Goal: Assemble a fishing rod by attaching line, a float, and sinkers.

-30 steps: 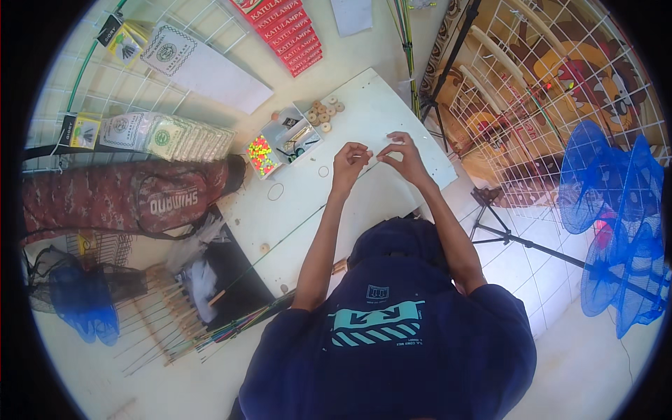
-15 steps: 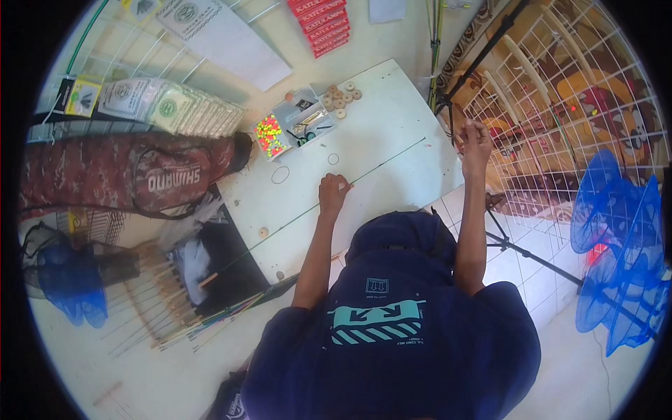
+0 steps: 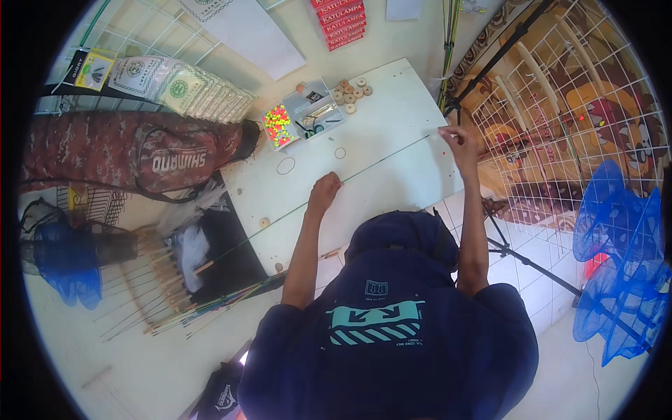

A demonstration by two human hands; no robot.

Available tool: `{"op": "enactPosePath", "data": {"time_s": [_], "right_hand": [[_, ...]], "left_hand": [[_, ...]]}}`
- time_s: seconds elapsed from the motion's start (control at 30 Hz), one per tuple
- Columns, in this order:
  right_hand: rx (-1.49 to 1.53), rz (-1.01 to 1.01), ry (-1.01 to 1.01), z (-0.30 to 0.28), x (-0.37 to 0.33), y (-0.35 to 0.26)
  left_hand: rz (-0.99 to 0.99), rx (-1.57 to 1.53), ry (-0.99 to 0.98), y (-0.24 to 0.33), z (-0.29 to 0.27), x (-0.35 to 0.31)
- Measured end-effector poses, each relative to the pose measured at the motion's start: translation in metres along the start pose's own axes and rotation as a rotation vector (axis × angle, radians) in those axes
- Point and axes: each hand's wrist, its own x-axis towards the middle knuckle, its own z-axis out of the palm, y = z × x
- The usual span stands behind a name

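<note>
A thin green fishing rod (image 3: 381,159) lies slantwise over the white table (image 3: 392,94), its tip toward the far right. My left hand (image 3: 324,193) is closed around the rod near its middle. Just beyond the tip, over the table's right edge, I hold my right hand (image 3: 463,150) with thumb and forefinger pinched together. Whatever it pinches is too fine to make out. A tiny red bead (image 3: 444,152) shows beside those fingers.
A divided clear box (image 3: 327,128) with bright beads (image 3: 277,127) and small tools stands at the back, beside several cork rings (image 3: 351,98). Two thin loops (image 3: 285,166) lie on the table. Left is a camouflage rod bag (image 3: 178,150); right, a tripod (image 3: 500,245) and blue nets (image 3: 616,245).
My right hand has come down and left, nearer the rod tip. The left hand stays on the rod. The view has shifted slightly.
</note>
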Motion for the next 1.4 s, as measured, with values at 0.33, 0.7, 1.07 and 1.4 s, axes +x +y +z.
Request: {"op": "enactPosePath", "data": {"time_s": [0.33, 0.7, 1.07, 1.4], "right_hand": [[-0.367, -0.521, -0.358, 0.077, -0.027, -0.017], [-0.518, -0.604, -0.364, 0.085, -0.017, -0.069], [-0.517, -0.656, -0.324, 0.078, -0.015, -0.077], [-0.571, -0.683, -0.321, 0.078, -0.019, -0.086]], "left_hand": [[0.162, -0.114, 0.152, 0.027, -0.045, -0.021], [0.133, 0.051, 0.184, 0.015, -0.102, -0.045], [0.113, -0.172, 0.349, -0.016, -0.118, -0.067], [-0.076, -0.195, 0.299, -0.052, -0.126, -0.072]]}}
